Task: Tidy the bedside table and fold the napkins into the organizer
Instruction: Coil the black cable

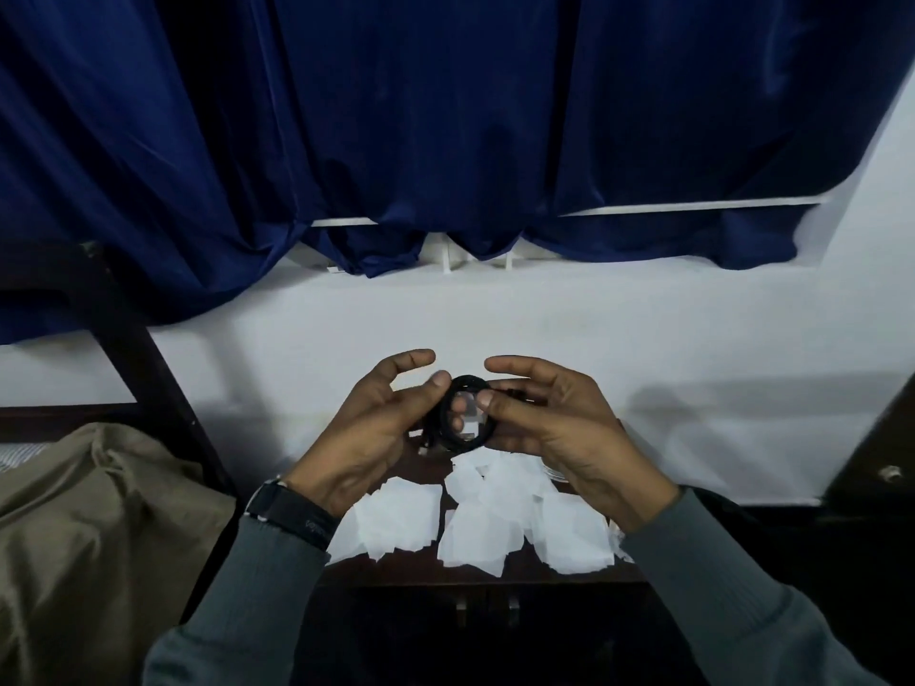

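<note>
While unfolded white napkins (475, 532) litter the dark bedside table (421, 569), both hands hold a coiled black cable (470, 382) above it. The left hand (376, 433) grips the coil and the right hand (559, 428) pinches it. This looks like the tidying step; next the coil needs setting aside.

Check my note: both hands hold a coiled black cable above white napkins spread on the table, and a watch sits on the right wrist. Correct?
Not quite: the head view shows the watch on the left wrist. The rest stands: left hand and right hand hold the coiled black cable above white napkins spread on the table.
</note>
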{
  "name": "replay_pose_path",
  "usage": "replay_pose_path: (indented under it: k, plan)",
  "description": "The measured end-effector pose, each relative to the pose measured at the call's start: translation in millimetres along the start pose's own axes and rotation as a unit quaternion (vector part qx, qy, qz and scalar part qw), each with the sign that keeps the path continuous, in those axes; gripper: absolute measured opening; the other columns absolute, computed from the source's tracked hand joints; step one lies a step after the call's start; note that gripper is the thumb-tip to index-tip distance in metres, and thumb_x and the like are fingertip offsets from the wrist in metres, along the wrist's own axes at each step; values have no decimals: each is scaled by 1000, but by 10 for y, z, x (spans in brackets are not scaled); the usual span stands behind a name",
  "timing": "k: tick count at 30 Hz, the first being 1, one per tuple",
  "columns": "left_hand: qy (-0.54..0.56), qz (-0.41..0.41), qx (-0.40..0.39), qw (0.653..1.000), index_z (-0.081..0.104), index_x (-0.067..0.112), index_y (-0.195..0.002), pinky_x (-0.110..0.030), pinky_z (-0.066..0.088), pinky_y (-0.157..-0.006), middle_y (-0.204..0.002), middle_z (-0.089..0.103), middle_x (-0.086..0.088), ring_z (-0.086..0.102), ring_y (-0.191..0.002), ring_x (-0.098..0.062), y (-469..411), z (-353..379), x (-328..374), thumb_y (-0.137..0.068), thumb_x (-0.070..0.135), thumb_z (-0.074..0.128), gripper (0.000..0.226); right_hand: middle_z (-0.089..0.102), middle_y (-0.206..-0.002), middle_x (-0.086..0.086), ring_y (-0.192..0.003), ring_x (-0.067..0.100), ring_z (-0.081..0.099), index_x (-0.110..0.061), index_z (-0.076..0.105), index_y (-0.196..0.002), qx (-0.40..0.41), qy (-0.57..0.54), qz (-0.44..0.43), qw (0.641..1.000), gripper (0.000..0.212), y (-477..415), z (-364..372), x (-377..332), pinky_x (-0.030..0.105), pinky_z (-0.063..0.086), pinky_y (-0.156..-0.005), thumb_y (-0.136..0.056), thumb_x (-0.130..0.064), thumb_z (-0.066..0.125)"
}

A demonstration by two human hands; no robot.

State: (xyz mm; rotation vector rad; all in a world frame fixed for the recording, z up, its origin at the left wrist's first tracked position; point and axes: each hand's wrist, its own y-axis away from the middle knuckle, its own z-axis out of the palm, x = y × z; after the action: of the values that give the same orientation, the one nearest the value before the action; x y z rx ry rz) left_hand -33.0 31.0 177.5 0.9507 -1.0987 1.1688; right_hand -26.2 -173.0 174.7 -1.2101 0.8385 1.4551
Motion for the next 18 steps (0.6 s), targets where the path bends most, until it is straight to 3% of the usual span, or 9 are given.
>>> replay_pose_path:
  k: [3,6,9,13,18]
  plan:
    - [-10,-27,-22,999,57,17,-129,-33,57,-49,-98,77,-20,74,-67,-29,-6,-72,-107,-76,21,83,59,78,-106,16,-89,25,75,-11,74,-113,21,19,2,1000,33,1,-78,114,41,63,-80,-83,0,81]
    - [-47,-50,-19,997,58,13,-129,-36,61,-61,-98,78,-20,77,-80,-33,-39,-104,-263,-70,16,86,65,78,-105,15,-86,21,73,-9,77,-108,36,39,10,999,31,7,-135,296,42,62,-83,-79,3,83]
    - [-85,-53,23,995,60,10,-125,-34,60,-60,-94,79,-17,76,-73,-24,-63,-94,-447,-64,14,86,67,78,-102,14,-82,22,74,-9,77,-107,60,41,52,996,30,40,-206,519,39,63,-85,-79,0,84]
    - [-12,-70,55,996,59,8,-126,-32,60,-59,-99,78,-21,77,-81,-24,-81,-83,-735,-66,13,82,65,78,-105,17,-91,35,78,-10,75,-112,31,-16,173,984,30,122,-288,800,41,64,-75,-84,-14,82]
    - [46,-114,21,992,61,14,-129,-33,62,-69,-107,76,-19,76,-87,-22,-167,-204,-992,-71,9,79,61,78,-100,22,-87,37,78,0,75,-109,79,-32,164,983,30,4,-406,974,30,63,-68,-82,-10,81]
